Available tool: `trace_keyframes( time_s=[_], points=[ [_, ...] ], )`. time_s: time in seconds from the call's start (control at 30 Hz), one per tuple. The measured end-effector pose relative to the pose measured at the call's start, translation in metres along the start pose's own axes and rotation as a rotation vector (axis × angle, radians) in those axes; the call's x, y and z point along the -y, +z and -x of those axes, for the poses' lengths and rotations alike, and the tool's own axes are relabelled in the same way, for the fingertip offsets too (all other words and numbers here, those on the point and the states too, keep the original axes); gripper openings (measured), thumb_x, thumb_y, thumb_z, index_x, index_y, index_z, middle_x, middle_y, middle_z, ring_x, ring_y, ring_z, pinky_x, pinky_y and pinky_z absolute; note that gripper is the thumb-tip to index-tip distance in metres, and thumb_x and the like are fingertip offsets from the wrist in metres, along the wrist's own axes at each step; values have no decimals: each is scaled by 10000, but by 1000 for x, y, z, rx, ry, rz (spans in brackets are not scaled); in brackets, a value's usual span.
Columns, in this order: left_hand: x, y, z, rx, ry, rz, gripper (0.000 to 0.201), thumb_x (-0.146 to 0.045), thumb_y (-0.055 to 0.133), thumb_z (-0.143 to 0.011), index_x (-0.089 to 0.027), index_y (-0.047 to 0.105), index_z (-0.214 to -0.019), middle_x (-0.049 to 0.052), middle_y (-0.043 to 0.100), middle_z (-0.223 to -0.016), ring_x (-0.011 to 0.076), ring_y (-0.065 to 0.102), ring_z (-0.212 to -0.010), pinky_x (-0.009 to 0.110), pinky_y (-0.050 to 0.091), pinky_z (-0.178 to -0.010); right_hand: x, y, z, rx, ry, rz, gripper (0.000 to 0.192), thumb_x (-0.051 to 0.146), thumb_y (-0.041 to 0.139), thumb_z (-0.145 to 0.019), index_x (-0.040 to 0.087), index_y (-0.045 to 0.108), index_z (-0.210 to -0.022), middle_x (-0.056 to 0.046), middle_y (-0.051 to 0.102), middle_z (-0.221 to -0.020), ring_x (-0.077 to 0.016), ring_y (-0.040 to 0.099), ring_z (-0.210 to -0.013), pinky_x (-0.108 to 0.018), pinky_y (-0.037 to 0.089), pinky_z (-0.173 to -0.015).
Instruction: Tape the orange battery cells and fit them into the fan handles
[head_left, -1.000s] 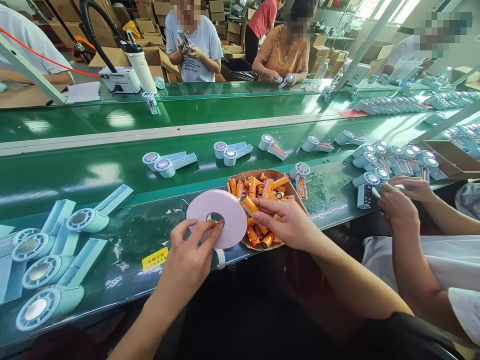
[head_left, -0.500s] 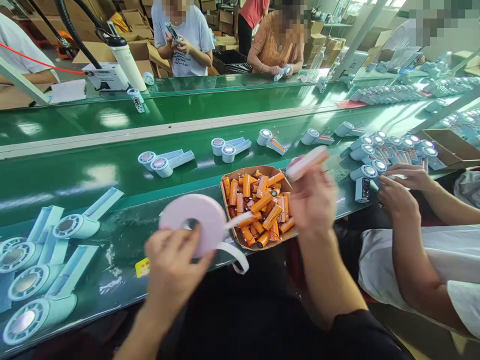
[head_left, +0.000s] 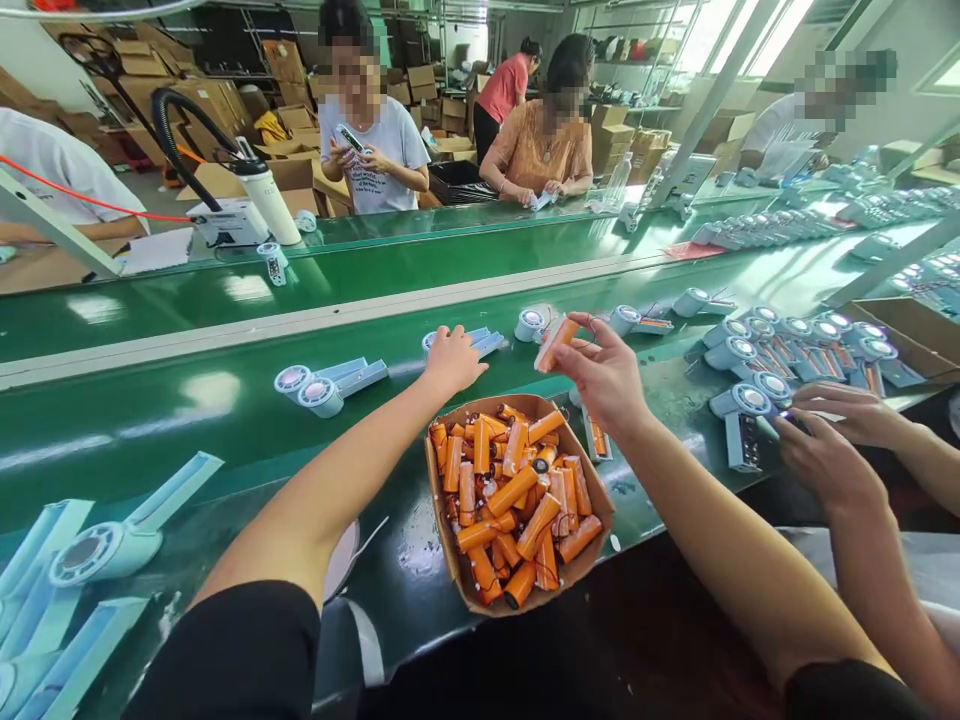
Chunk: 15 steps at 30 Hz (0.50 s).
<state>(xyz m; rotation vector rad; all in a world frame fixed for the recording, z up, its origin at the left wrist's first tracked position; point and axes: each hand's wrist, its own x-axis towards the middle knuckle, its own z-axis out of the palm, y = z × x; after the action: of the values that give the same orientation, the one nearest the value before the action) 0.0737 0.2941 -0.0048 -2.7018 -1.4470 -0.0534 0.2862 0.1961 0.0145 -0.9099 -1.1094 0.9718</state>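
Note:
My right hand (head_left: 609, 375) pinches an orange cylindrical battery (head_left: 559, 345) with a whitish strip along it, held up over the far side of the bench. My left hand (head_left: 454, 362) reaches across to a pair of light-blue fan housings (head_left: 489, 342); its fingers curl down over the nearer one, hiding its round end. Below both hands stands a cardboard box (head_left: 456, 580) heaped with orange batteries (head_left: 517, 490) with thin wires. A pale roll of tape (head_left: 341, 562) lies on the bench, partly behind my left forearm, and a loose tape end (head_left: 367, 645) hangs near the edge.
More housings (head_left: 321, 395) stand on the green belt (head_left: 225, 430), and others (head_left: 105, 550) lie at left. At right, a co-worker's hands (head_left: 832, 450) work beside grouped housings (head_left: 810, 350). Across the line, several people sit or stand near a white machine with a black hose (head_left: 262, 200).
My left hand has let go of the tape roll and moved forward to the housings. The right hand has shifted left with the battery. The view has tilted up.

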Motion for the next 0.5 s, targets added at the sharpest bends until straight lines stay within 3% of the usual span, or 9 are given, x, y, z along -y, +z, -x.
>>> trace_keyframes(
  time_s=[0.1,0.23,0.5],
  points=[
    [13,19,-17,66,76,46,261,-250,587,-936,-208,817,-1052,155,754,-1275,371,538,-1323,556,375,-1114,2,-15,-6,69,24,121,560,425,960,-693,243,734,-1172,-20,822,-946,-206,787,-845,-407,666,-829],
    [29,31,-17,123,157,156,234,-315,604,-940,-243,793,-1058,81,743,-1305,296,586,-1288,471,388,-1135,-8,-22,-27,191,56,311,503,441,916,-719,217,778,-1148,-28,822,-882,-214,777,-811,-406,640,-829],
    [17,36,-33,85,47,242,399,-341,337,-1074,-192,688,-1191,140,753,-1180,294,664,-1146,445,470,-1019,-53,-4,-80,497,-64,972,281,274,725,-890,244,757,-1168,-2,836,-852,-178,746,-748,-294,546,-751]
  ],
)
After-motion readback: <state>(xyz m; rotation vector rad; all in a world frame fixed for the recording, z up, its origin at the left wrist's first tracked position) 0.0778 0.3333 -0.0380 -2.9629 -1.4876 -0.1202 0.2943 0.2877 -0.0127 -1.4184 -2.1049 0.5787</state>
